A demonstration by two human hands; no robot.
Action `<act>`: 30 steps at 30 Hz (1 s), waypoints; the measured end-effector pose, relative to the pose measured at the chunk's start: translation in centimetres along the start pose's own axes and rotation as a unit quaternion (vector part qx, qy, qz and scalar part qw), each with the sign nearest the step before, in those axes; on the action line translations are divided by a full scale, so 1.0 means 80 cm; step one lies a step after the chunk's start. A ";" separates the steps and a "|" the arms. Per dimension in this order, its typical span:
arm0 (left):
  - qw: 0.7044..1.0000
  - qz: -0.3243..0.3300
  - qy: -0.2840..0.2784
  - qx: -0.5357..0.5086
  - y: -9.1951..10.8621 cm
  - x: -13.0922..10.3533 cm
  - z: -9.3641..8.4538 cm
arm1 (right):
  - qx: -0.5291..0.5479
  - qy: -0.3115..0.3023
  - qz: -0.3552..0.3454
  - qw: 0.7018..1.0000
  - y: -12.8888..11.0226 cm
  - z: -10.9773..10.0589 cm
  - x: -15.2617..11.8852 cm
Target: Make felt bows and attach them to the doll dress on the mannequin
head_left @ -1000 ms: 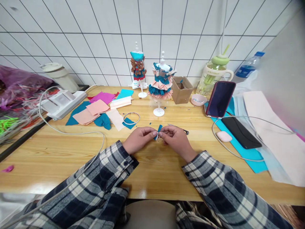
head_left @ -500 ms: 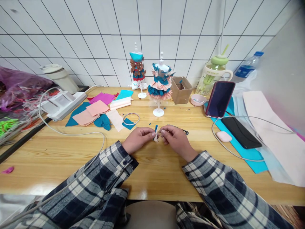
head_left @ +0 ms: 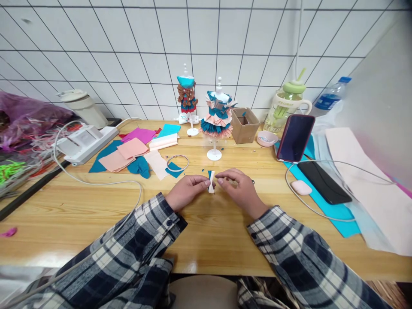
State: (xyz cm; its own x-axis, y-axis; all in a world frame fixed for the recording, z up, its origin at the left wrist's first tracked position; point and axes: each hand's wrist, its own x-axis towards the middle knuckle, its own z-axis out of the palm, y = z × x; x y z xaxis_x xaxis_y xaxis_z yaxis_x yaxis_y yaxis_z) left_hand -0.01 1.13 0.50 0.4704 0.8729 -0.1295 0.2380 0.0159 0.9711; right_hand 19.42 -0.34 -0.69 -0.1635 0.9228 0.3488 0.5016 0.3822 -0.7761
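My left hand (head_left: 188, 191) pinches a small crepe-paper bow (head_left: 211, 182) in pale pink and teal, gathered at its waist and held upright above the table. Just right of the bow is my right hand (head_left: 238, 189), its thumb and forefinger drawn together and the other fingers curled. What these fingertips hold, if anything, is too small to make out. Beyond the hands stands a miniature dress form (head_left: 219, 116) on a white foot, dressed in teal and pink paper ruffles. A second dress form (head_left: 186, 96), with brown bows and a turquoise top, stands behind it to the left.
Paper pieces (head_left: 133, 148) and a ring (head_left: 177, 163) lie to the left, near a power strip (head_left: 88, 141) with a trailing cable. A cardboard box (head_left: 245, 126), pink bowl (head_left: 267, 138), upright phone (head_left: 295, 138), flat black phone (head_left: 323, 182) and turquoise paper (head_left: 341, 223) are right.
The bow has turned so more of its pale pink face shows, with the pink end now up beside the teal. Both hands stay nearly in place; the view has tilted slightly up.
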 end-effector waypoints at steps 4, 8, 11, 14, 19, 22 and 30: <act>0.999 0.026 -0.010 0.047 0.004 -0.001 0.002 | 0.015 -0.022 0.006 1.000 -0.010 0.008 -0.004; 0.997 0.036 -0.030 0.054 0.005 -0.001 0.004 | 0.052 0.001 0.050 0.997 -0.007 0.009 -0.003; 0.996 0.039 -0.028 0.079 0.003 -0.001 0.005 | 0.100 0.003 0.097 0.990 -0.004 0.007 -0.002; 0.994 0.057 -0.007 0.094 0.002 -0.001 0.005 | 0.132 -0.003 0.116 0.984 -0.002 0.006 -0.001; 0.983 0.073 0.064 0.157 0.008 -0.003 0.008 | 0.103 -0.003 0.084 0.991 -0.008 0.007 -0.003; 0.979 0.076 0.102 0.162 0.010 -0.004 0.008 | 0.127 0.012 0.103 0.987 -0.012 0.010 -0.004; 0.981 0.068 0.163 0.078 0.003 -0.004 0.010 | 0.307 -0.031 0.245 0.919 -0.006 0.020 -0.005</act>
State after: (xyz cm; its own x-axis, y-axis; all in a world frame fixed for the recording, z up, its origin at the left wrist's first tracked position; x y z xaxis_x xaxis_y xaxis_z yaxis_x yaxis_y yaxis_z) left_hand 0.58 0.51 0.64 0.2159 0.9719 0.0941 0.3312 -0.1635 0.9293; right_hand 17.89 -0.83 -1.34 -0.1027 0.9852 -0.1371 -0.0437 -0.1422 -0.9889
